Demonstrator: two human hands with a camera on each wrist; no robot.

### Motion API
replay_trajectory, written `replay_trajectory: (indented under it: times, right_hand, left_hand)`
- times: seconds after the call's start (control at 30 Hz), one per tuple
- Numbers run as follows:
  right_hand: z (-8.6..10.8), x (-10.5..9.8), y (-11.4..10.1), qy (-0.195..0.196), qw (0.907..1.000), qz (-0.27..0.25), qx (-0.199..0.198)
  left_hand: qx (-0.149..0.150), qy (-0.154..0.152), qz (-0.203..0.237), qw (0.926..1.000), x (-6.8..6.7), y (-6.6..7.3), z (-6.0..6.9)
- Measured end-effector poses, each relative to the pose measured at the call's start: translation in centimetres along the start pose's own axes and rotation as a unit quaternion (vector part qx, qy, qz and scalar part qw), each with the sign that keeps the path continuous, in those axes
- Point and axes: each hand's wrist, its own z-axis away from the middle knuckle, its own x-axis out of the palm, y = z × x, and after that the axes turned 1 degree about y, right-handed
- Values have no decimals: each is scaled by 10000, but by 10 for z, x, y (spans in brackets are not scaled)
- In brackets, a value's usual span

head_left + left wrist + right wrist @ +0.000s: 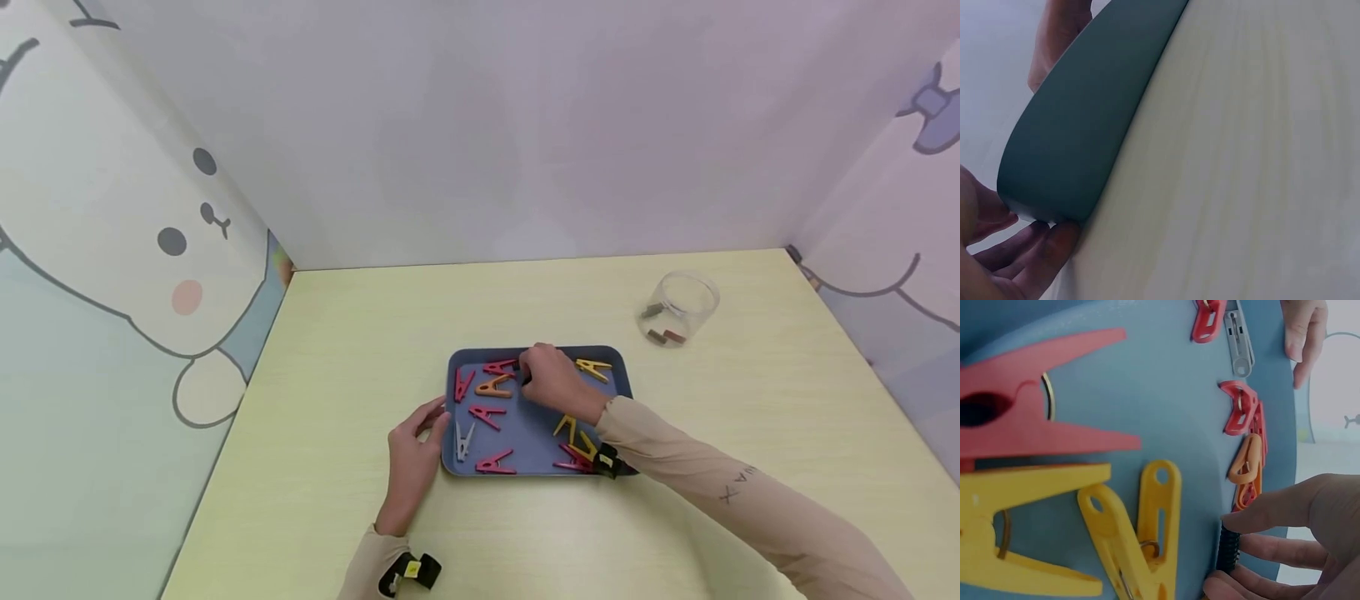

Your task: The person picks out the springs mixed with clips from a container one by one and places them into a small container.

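Observation:
A blue-grey tray (525, 473) holds clothespins. Over its far part my right hand (557, 382) pinches a small black ridged piece (1228, 550) between thumb and fingers. Beside the hand lie a red clothespin (498, 367) and an orange clothespin (493, 386). My left hand (415, 454) rests against the tray's left side, fingertips touching the outer wall (1072, 144). Closest to it inside are a grey clothespin (463, 442) and another red clothespin (463, 385). Yellow clothespins (1160, 519) lie near my right wrist, partly hidden in the head view.
A clear round container (690, 308) with several small dark and reddish pieces stands at the back right of the pale wooden table (360, 333). A white wall (525, 167) rises behind the table, with cartoon-printed panels (97, 250) on both sides.

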Motion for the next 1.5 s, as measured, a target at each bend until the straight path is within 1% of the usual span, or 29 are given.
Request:
replay_trajectory:
  times: [0.17, 0.47, 0.7, 0.9, 1.1, 1.37, 1.5]
  right_hand:
    - [5, -5, 1, 8, 9993, -333, -162]
    - [13, -11, 6, 146, 9977, -464, -467]
    - [17, -15, 12, 272, 9948, -808, -554]
    - [18, -20, 15, 343, 9937, -881, -606]
    - [20, -25, 15, 324, 9937, -952, -499]
    - [25, -30, 15, 456, 9908, -1009, -782]
    - [27, -33, 14, 532, 9905, -1015, -755]
  left_hand:
    - [-13, 0, -6, 10000, 0, -2, -1]
    - [-61, -20, 50, 10000, 0, -3, 0]
    - [-146, -10, 63, 9999, 0, -5, 1]
    - [-291, 6, 103, 9995, -1, -4, 1]
    - [-293, -12, 94, 9995, -1, -3, 0]
    - [-332, -12, 118, 9994, 0, -3, 0]
    - [-342, -6, 138, 9993, 0, -5, -1]
